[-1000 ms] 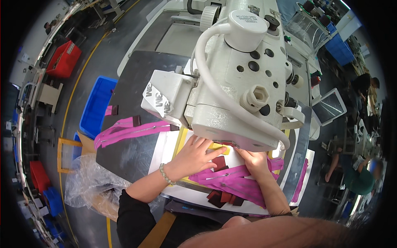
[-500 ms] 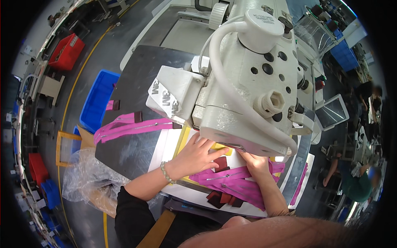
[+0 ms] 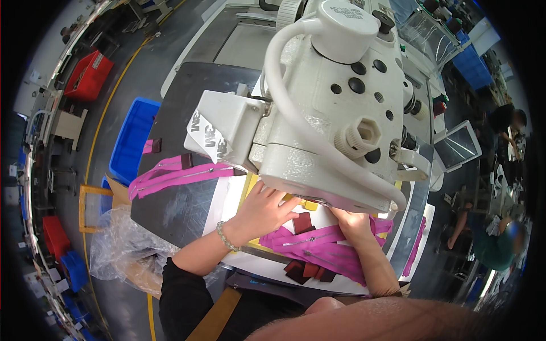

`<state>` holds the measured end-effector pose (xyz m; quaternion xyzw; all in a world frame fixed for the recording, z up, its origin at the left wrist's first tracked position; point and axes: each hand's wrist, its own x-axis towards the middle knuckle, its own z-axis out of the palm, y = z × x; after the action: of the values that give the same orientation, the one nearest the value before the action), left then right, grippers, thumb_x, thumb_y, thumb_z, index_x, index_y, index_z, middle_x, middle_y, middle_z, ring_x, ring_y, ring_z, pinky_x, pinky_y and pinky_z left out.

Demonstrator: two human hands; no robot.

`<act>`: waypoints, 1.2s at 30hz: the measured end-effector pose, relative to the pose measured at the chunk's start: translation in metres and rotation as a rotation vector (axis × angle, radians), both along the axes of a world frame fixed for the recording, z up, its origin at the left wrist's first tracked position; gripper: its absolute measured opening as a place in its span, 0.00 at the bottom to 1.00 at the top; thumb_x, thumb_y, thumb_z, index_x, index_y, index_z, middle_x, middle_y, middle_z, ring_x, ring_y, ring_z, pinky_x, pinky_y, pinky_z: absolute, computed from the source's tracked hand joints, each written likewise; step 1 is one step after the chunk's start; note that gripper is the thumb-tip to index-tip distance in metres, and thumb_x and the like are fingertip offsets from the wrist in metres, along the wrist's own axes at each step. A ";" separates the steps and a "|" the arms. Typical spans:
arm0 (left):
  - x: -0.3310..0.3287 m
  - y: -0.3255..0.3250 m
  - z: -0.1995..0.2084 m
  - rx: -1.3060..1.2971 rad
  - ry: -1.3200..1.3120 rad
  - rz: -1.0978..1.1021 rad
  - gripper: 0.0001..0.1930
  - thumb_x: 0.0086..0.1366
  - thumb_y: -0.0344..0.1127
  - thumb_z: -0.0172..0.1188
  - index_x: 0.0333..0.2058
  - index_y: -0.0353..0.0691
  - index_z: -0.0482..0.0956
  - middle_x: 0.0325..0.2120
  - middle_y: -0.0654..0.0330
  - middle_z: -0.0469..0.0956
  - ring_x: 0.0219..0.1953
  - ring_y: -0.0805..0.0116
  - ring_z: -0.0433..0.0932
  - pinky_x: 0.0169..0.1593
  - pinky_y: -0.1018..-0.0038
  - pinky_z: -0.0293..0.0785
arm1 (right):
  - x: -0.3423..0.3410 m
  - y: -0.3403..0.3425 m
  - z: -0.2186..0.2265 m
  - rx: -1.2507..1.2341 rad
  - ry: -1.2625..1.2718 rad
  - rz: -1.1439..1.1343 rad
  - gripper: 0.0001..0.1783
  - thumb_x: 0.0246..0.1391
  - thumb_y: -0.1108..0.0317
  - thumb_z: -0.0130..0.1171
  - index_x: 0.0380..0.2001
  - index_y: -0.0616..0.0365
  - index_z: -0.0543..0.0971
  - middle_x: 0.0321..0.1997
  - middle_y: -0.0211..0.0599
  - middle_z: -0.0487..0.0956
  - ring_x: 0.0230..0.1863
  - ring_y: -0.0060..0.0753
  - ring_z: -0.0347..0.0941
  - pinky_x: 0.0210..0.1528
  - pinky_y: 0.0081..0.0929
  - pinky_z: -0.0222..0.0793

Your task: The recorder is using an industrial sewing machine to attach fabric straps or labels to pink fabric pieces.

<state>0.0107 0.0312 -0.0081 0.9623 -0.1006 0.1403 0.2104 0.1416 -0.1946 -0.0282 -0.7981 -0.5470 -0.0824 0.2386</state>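
A large off-white sewing machine head (image 3: 324, 165) hangs over the work and hides part of it. My left hand (image 3: 263, 213), with a beaded bracelet at its wrist, lies by a yellow-edged white plate (image 3: 245, 196), fingers apart and some tips under the head. My right hand (image 3: 354, 225) reaches under the head from the right; its fingertips are hidden, so what they hold cannot be made out. A yellow piece (image 3: 309, 205) sits between my hands. Nearer me lie magenta zippers (image 3: 315, 243) in a pile, with dark red and brown end tabs (image 3: 303, 223) among them.
More magenta zippers (image 3: 187, 173) lie on the dark tabletop (image 3: 170, 213) at left, beside a blue bin (image 3: 128, 142). Clear plastic wrap (image 3: 122, 244) is on the floor side. A tilted screen (image 3: 458, 148) stands at right. People work at far right.
The view has shifted slightly, so the machine head appears further left. My left fingers have drawn a little closer together; my right hand stays nearly in place.
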 end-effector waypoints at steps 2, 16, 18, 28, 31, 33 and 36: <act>0.001 -0.001 -0.001 0.010 -0.030 0.017 0.16 0.54 0.46 0.65 0.38 0.45 0.80 0.43 0.58 0.71 0.51 0.59 0.67 0.53 0.58 0.63 | 0.002 0.000 0.003 -0.007 0.014 0.021 0.20 0.38 0.75 0.59 0.40 0.62 0.80 0.48 0.48 0.77 0.52 0.48 0.73 0.54 0.45 0.70; 0.000 -0.011 0.009 0.079 -0.013 0.004 0.15 0.53 0.40 0.66 0.38 0.39 0.82 0.39 0.57 0.79 0.44 0.60 0.76 0.50 0.62 0.69 | 0.003 0.001 0.012 0.026 0.157 0.044 0.16 0.49 0.70 0.59 0.43 0.56 0.80 0.50 0.38 0.78 0.52 0.43 0.74 0.54 0.40 0.71; -0.003 -0.013 0.005 0.082 0.009 0.006 0.15 0.53 0.41 0.67 0.37 0.39 0.82 0.37 0.58 0.79 0.41 0.61 0.77 0.47 0.64 0.71 | 0.002 0.000 0.006 0.044 0.180 0.033 0.16 0.50 0.70 0.58 0.45 0.55 0.79 0.51 0.38 0.77 0.52 0.43 0.73 0.55 0.40 0.70; -0.002 -0.026 0.009 0.157 0.017 0.068 0.22 0.56 0.47 0.64 0.45 0.38 0.79 0.29 0.57 0.80 0.33 0.62 0.79 0.41 0.68 0.73 | 0.001 -0.001 0.005 0.045 0.294 0.035 0.20 0.54 0.70 0.54 0.51 0.53 0.75 0.54 0.37 0.75 0.57 0.42 0.70 0.59 0.40 0.65; -0.002 -0.029 0.010 0.149 0.090 0.076 0.27 0.56 0.47 0.64 0.49 0.34 0.75 0.27 0.54 0.79 0.30 0.60 0.79 0.39 0.68 0.74 | 0.001 -0.001 0.003 0.048 0.270 0.041 0.21 0.53 0.71 0.53 0.53 0.52 0.74 0.56 0.36 0.74 0.57 0.42 0.69 0.60 0.39 0.65; -0.002 -0.031 0.015 0.177 0.113 0.078 0.29 0.56 0.47 0.64 0.50 0.31 0.73 0.25 0.54 0.79 0.26 0.62 0.79 0.32 0.71 0.75 | 0.002 0.000 0.003 0.041 0.255 0.051 0.21 0.53 0.71 0.53 0.53 0.53 0.74 0.55 0.37 0.74 0.57 0.42 0.69 0.60 0.39 0.65; -0.004 -0.033 0.016 0.193 0.239 0.112 0.29 0.56 0.47 0.63 0.50 0.30 0.73 0.23 0.55 0.78 0.22 0.66 0.79 0.28 0.72 0.74 | 0.002 0.000 -0.001 0.044 0.258 0.047 0.21 0.53 0.71 0.54 0.53 0.55 0.74 0.55 0.38 0.75 0.56 0.43 0.70 0.59 0.39 0.65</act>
<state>0.0069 -0.0018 0.0076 0.9919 -0.0339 0.0259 0.1194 0.1433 -0.1943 -0.0292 -0.7836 -0.5284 0.0146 0.3264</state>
